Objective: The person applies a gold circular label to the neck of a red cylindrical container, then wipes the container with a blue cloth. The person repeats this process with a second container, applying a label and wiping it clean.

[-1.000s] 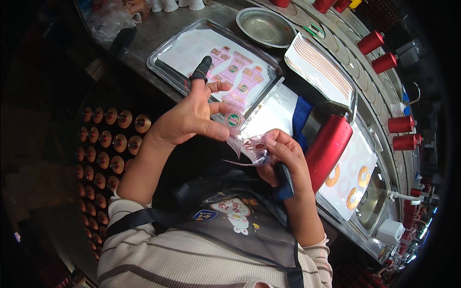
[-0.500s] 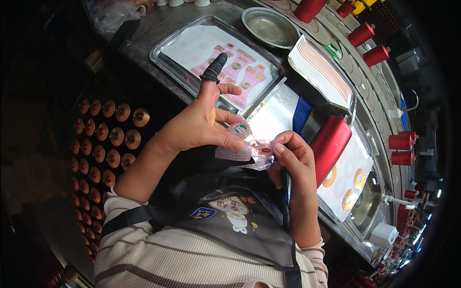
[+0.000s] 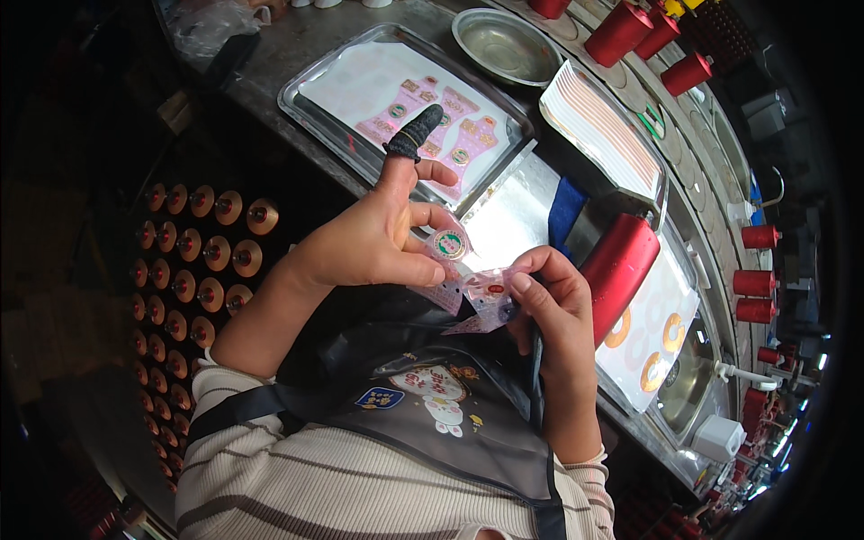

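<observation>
A thin pink printed decal (image 3: 487, 290) with a clear, glossy look is stretched between my hands. My left hand (image 3: 373, 238) pinches one end between thumb and fingers, beside a round green-and-white emblem. Its raised index finger wears a black finger cot (image 3: 416, 133). With thumb and forefinger, my right hand (image 3: 556, 292) grips the other end; its remaining fingers are partly hidden. A glossy red bottle-like cylinder (image 3: 623, 270) leans just beyond my right hand, its lower end hidden by that hand and forearm. Several similar pink decals (image 3: 473, 148) lie on white paper in a metal tray (image 3: 310, 76).
A round metal bowl (image 3: 508, 49) stands behind the tray. Right of it are a striped sheet (image 3: 603, 135), a blue cloth (image 3: 565, 211) and paper with gold rings (image 3: 652, 333). Red cylinders (image 3: 619, 36) stand on a curved conveyor. Several rows of gold-topped pieces (image 3: 211, 292) sit at left.
The decal's left part has tilted and dropped under my left thumb, its emblem turned more upright. My left hand has shifted slightly. Red cylinders on the conveyor have moved along it.
</observation>
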